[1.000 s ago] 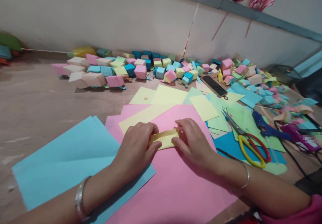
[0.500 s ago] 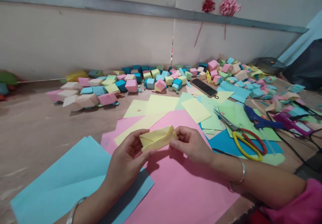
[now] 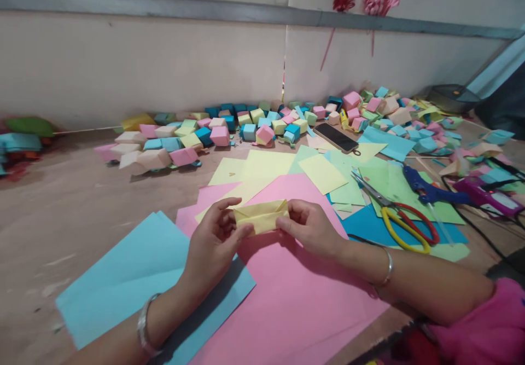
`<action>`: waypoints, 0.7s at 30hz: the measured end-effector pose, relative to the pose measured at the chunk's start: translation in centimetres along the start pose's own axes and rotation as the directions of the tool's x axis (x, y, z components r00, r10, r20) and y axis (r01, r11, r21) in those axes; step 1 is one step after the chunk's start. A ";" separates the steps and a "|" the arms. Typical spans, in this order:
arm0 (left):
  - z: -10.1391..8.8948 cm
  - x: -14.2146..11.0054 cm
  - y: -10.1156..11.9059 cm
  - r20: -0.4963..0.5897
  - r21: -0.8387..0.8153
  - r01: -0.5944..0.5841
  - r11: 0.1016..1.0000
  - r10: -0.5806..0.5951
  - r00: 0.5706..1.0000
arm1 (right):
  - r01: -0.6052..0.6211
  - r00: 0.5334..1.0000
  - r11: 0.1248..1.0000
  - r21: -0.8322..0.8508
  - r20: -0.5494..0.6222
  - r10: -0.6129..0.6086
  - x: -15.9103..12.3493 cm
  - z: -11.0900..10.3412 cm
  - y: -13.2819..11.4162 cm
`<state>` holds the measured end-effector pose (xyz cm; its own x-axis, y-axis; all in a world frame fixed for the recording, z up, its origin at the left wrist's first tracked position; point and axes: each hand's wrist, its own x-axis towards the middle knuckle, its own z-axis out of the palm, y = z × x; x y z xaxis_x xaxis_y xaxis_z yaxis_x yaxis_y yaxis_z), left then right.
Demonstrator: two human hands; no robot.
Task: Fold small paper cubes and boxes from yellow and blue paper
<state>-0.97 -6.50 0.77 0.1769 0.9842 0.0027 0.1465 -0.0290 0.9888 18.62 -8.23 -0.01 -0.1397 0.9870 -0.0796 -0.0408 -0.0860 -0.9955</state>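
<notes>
A small folded yellow paper piece is held up between both hands, just above a large pink sheet. My left hand pinches its left end with thumb and fingers. My right hand pinches its right end the same way. The piece is a long narrow shape with flaps folded across its top. Each wrist wears a metal bangle.
Light blue sheets lie at the left, yellow and green sheets beyond the hands. Scissors with yellow and red handles, a blue glue gun and a phone lie to the right. Several folded paper cubes line the wall.
The yellow piece was pressed flat on the pink sheet a second ago; both hands have lifted it and now hold it in the air by its ends. The camera view shifted.
</notes>
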 end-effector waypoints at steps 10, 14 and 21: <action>0.2 -0.2 0.2 -0.053 -0.008 0.001 1.000 -0.002 0.999 | 0.262 0.961 0.965 0.021 -0.103 -0.258 0.1 -0.2 1.2; 0.1 -0.3 0.0 -0.054 -0.017 -0.039 0.999 0.038 0.998 | 0.285 0.954 0.957 -0.046 -0.080 -0.288 0.2 -0.4 1.0; -0.1 -0.5 -0.1 -0.058 -0.013 -0.077 0.997 0.076 0.995 | 0.169 0.983 0.985 -0.032 -0.061 -0.170 0.1 -0.2 1.0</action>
<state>-1.16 -7.01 0.71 0.1305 0.9877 0.0866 0.1198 -0.1025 0.9875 18.80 -8.15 -1.01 -0.0698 0.9937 0.0882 -0.0326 0.0861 -0.9958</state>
